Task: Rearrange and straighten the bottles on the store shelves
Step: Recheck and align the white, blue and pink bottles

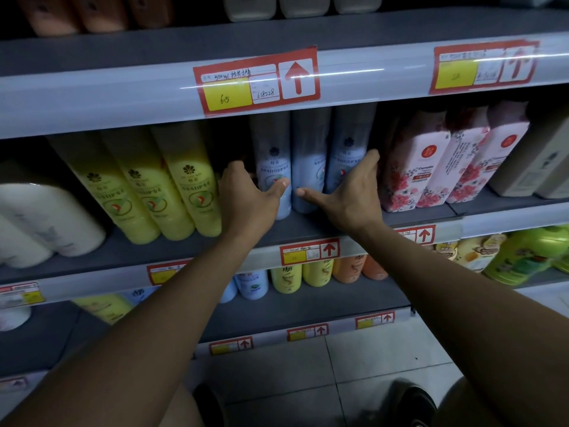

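Bottles in pale blue (pixel 311 167) stand three abreast on the middle shelf (pixel 184 241), between the yellow bottles (pixel 172 192) and the pink floral cartons (pixel 437 167). Your left hand (pixel 249 192) reaches round the left flank of the trio with its fingers gone into the dark gap behind, thumb laid on the front of the leftmost one; your right hand (pixel 351 189) is spread, fingers along the right flank, thumb pointing in across the fronts. So you bracket the group rather than grip any one.

Judge them as tall, smooth plastic cylinders, stiff but slippery and top-heavy; they look full, so fairly weighty. Press low on the sides, near the base, and slide them together, since a push high up may tip them.

Room is tight: the upper shelf's rail (pixel 123 100) hangs just over the caps, and neighbours crowd both sides. Bare shelf lies in front, toward you.
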The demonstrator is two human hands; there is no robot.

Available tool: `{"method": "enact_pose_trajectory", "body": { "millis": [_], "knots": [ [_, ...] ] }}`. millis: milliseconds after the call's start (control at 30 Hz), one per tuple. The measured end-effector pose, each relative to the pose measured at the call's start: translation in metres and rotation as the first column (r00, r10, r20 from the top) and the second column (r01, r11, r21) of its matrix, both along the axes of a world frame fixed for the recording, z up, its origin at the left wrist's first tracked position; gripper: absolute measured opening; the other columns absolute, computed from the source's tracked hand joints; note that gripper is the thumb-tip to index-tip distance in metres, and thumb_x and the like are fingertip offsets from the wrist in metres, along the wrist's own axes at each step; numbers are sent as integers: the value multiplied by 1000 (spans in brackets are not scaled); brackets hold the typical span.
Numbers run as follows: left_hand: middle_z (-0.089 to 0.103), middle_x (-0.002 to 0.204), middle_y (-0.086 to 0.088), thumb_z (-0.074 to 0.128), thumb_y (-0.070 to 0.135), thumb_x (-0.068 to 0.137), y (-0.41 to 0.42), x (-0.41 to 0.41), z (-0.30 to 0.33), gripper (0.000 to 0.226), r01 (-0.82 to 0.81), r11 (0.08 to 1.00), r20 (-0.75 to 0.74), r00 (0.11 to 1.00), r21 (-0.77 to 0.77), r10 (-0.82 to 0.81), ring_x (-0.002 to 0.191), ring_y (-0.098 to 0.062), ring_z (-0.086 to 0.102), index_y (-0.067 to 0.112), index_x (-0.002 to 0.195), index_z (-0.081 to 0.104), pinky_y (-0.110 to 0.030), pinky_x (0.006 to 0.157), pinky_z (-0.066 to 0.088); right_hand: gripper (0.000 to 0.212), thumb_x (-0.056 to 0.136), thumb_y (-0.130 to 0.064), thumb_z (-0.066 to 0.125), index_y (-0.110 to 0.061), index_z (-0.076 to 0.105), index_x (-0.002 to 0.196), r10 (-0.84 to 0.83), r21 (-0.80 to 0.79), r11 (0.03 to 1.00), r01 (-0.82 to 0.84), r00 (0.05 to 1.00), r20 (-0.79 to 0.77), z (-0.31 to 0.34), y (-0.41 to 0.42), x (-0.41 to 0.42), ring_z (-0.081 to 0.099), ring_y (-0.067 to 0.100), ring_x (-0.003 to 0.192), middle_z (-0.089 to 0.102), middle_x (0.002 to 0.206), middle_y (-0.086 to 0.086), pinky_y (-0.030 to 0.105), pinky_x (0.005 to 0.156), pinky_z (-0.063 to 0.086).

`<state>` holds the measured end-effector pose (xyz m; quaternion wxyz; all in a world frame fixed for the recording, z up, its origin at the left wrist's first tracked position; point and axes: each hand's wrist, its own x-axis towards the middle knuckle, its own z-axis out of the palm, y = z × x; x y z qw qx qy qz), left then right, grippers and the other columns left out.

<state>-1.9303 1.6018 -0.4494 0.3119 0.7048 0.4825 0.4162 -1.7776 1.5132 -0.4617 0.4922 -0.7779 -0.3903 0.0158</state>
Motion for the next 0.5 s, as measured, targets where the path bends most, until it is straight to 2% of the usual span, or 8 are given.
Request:
{"method": "enact_pose_trajectory", "body": {
  "millis": [100,200,267,333,433,500],
  "knots": [
    [64,117,-10,84,55,68,-1,0,1,69,3,1000,-11,1000,11,-3,104,-28,68,14,114,53,-52,86,60,121,55,-70,87,-3,28,139,29,17,999,-29,1000,11,1,-2,-2,50,31,132,47,137,15,48,108,49],
    [62,112,-11,88,46,76,-2,2,4,58,-13,999,-39,999,46,15,101,-29,66,15,107,50,-50,84,58,97,59,-60,85,-12,31,124,37,41,998,-37,999,2,8,-5,1,54,29,122,49,126,10,47,104,51],
    [60,108,-10,89,47,76,-2,4,5,60,-12,999,-63,998,42,15,101,-29,63,13,104,48,-44,83,55,84,60,-58,80,-19,30,114,20,66,998,-20,1000,-5,13,-8,4,56,28,115,50,119,9,48,100,53],
    [58,108,-9,89,50,74,-3,7,3,65,5,1000,-81,997,25,-3,102,-29,61,11,105,48,-41,82,53,74,65,-54,75,-17,31,110,3,104,995,-5,1000,11,18,-12,4,58,29,109,50,113,11,51,94,53],
    [58,114,-9,92,49,71,-1,11,-1,72,27,1000,-78,997,-5,-27,105,-28,62,7,114,52,-40,84,54,55,79,-39,69,-6,39,111,-79,156,987,48,976,201,30,-20,-1,54,33,103,49,108,15,50,89,49],
    [59,116,-11,93,49,70,0,13,-3,74,33,999,-64,997,-15,-34,108,-28,63,5,115,54,-42,88,56,41,87,-29,67,1,49,108,-183,196,974,110,896,404,42,-23,-2,52,39,100,52,105,22,44,85,41]
  ]
}}
